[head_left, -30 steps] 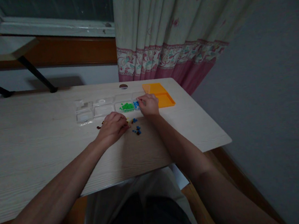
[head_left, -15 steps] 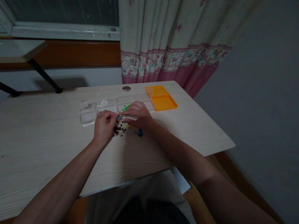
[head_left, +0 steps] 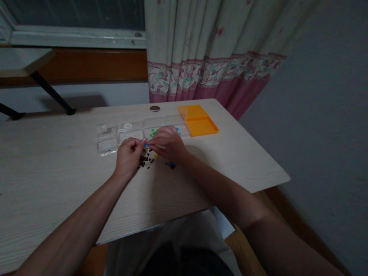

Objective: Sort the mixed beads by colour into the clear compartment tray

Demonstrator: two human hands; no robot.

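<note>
Pinched in the fingertips of my left hand (head_left: 128,154) is a small blue piece (head_left: 146,145), too small to name more closely. My right hand (head_left: 170,145) meets it from the other side, its thumb and fingers closed on the same piece. Under and in front of the hands lie loose dark brown pieces (head_left: 144,159), a few yellow ones (head_left: 156,156) and a small blue and dark cluster (head_left: 170,164). Behind the hands, green pieces (head_left: 152,133) sit in a compartment of the clear plastic box (head_left: 130,136), partly covered by my right hand.
An orange tray (head_left: 203,126) stands at the right end of the clear box. A dark round spot (head_left: 155,109) is near the table's back edge. A raised shelf (head_left: 3,61) on black legs occupies the back left; a curtain (head_left: 203,73) hangs behind the table.
My right hand has come from the blue pieces' compartment back to my left hand. My left hand has lifted from the brown pieces, and both hands now meet at a blue piece.
</note>
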